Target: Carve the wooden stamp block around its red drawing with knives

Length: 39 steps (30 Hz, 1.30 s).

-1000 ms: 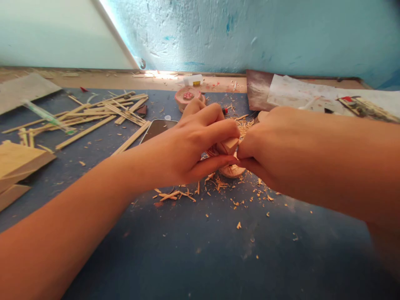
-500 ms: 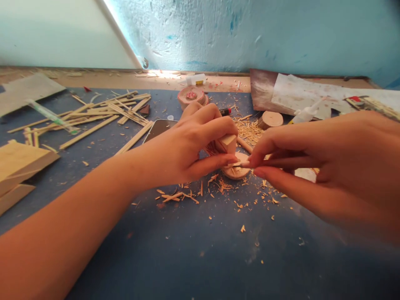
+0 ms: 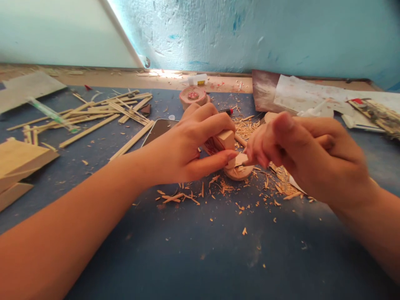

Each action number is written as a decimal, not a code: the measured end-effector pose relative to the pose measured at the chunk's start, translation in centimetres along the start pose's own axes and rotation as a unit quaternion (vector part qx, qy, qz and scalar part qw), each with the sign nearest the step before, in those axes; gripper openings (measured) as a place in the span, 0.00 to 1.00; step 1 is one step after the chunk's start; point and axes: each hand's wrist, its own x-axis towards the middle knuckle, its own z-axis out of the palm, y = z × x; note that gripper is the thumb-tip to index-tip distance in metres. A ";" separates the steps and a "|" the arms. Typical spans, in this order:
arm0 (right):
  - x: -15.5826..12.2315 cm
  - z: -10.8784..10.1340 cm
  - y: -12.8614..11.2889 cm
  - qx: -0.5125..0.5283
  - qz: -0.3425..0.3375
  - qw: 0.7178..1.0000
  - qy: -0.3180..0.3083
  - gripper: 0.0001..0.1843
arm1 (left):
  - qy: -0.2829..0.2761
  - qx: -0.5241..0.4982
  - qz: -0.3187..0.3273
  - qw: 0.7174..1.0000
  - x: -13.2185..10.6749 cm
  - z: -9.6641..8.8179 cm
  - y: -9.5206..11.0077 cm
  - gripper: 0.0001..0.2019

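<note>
Away from the back edge of the counter (image 3: 162,262), a wooden block (image 3: 228,139) is gripped over a round wood slice (image 3: 239,173) by the left hand (image 3: 200,135); a tool (image 3: 243,163) is pinched by the right hand (image 3: 315,158), its tip beside the block's lower end.

"What's in the left grip (image 3: 196,139)?"

"A wooden block (image 3: 228,142) with red lines on its side, its lower end over a round wood slice (image 3: 239,173) on the tabletop (image 3: 187,246)."

"And the right grip (image 3: 312,154)?"

"Curled round a slim tool (image 3: 245,163), its tip near the foot of the block."

"What lies about them?"

"Shavings (image 3: 225,188) scattered around the slice, a phone (image 3: 158,128) by the left forearm, and a heap of wooden sticks (image 3: 100,121) farther left."
</note>
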 end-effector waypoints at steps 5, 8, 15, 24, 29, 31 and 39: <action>0.8 1.5 -0.1 0.105 -0.026 0.994 -0.021 0.41 | 0.042 0.006 -0.008 0.999 0.2 0.5 -0.4 0.08; 1.9 2.0 -1.5 0.154 0.018 0.988 -0.015 0.49 | 0.046 -0.003 -0.022 0.999 0.2 0.7 -0.5 0.08; 2.6 2.6 -3.4 0.153 0.051 0.986 0.040 0.58 | 0.064 -0.013 -0.054 0.996 0.2 1.4 -0.4 0.10; 2.0 4.7 -3.7 0.153 0.061 0.978 0.132 0.58 | 0.056 -0.005 -0.075 0.996 0.4 1.4 0.0 0.11; 2.0 4.6 -3.0 0.147 0.037 0.979 0.138 0.57 | 0.042 -0.001 -0.075 0.996 0.5 1.3 0.1 0.11; 1.7 4.4 -2.4 0.146 0.026 0.982 0.120 0.55 | 0.045 0.005 -0.072 0.996 0.5 1.2 0.3 0.11; 1.2 2.6 0.0 0.169 -0.020 0.984 0.056 0.47 | 0.051 0.013 -0.066 0.996 0.7 1.2 0.6 0.10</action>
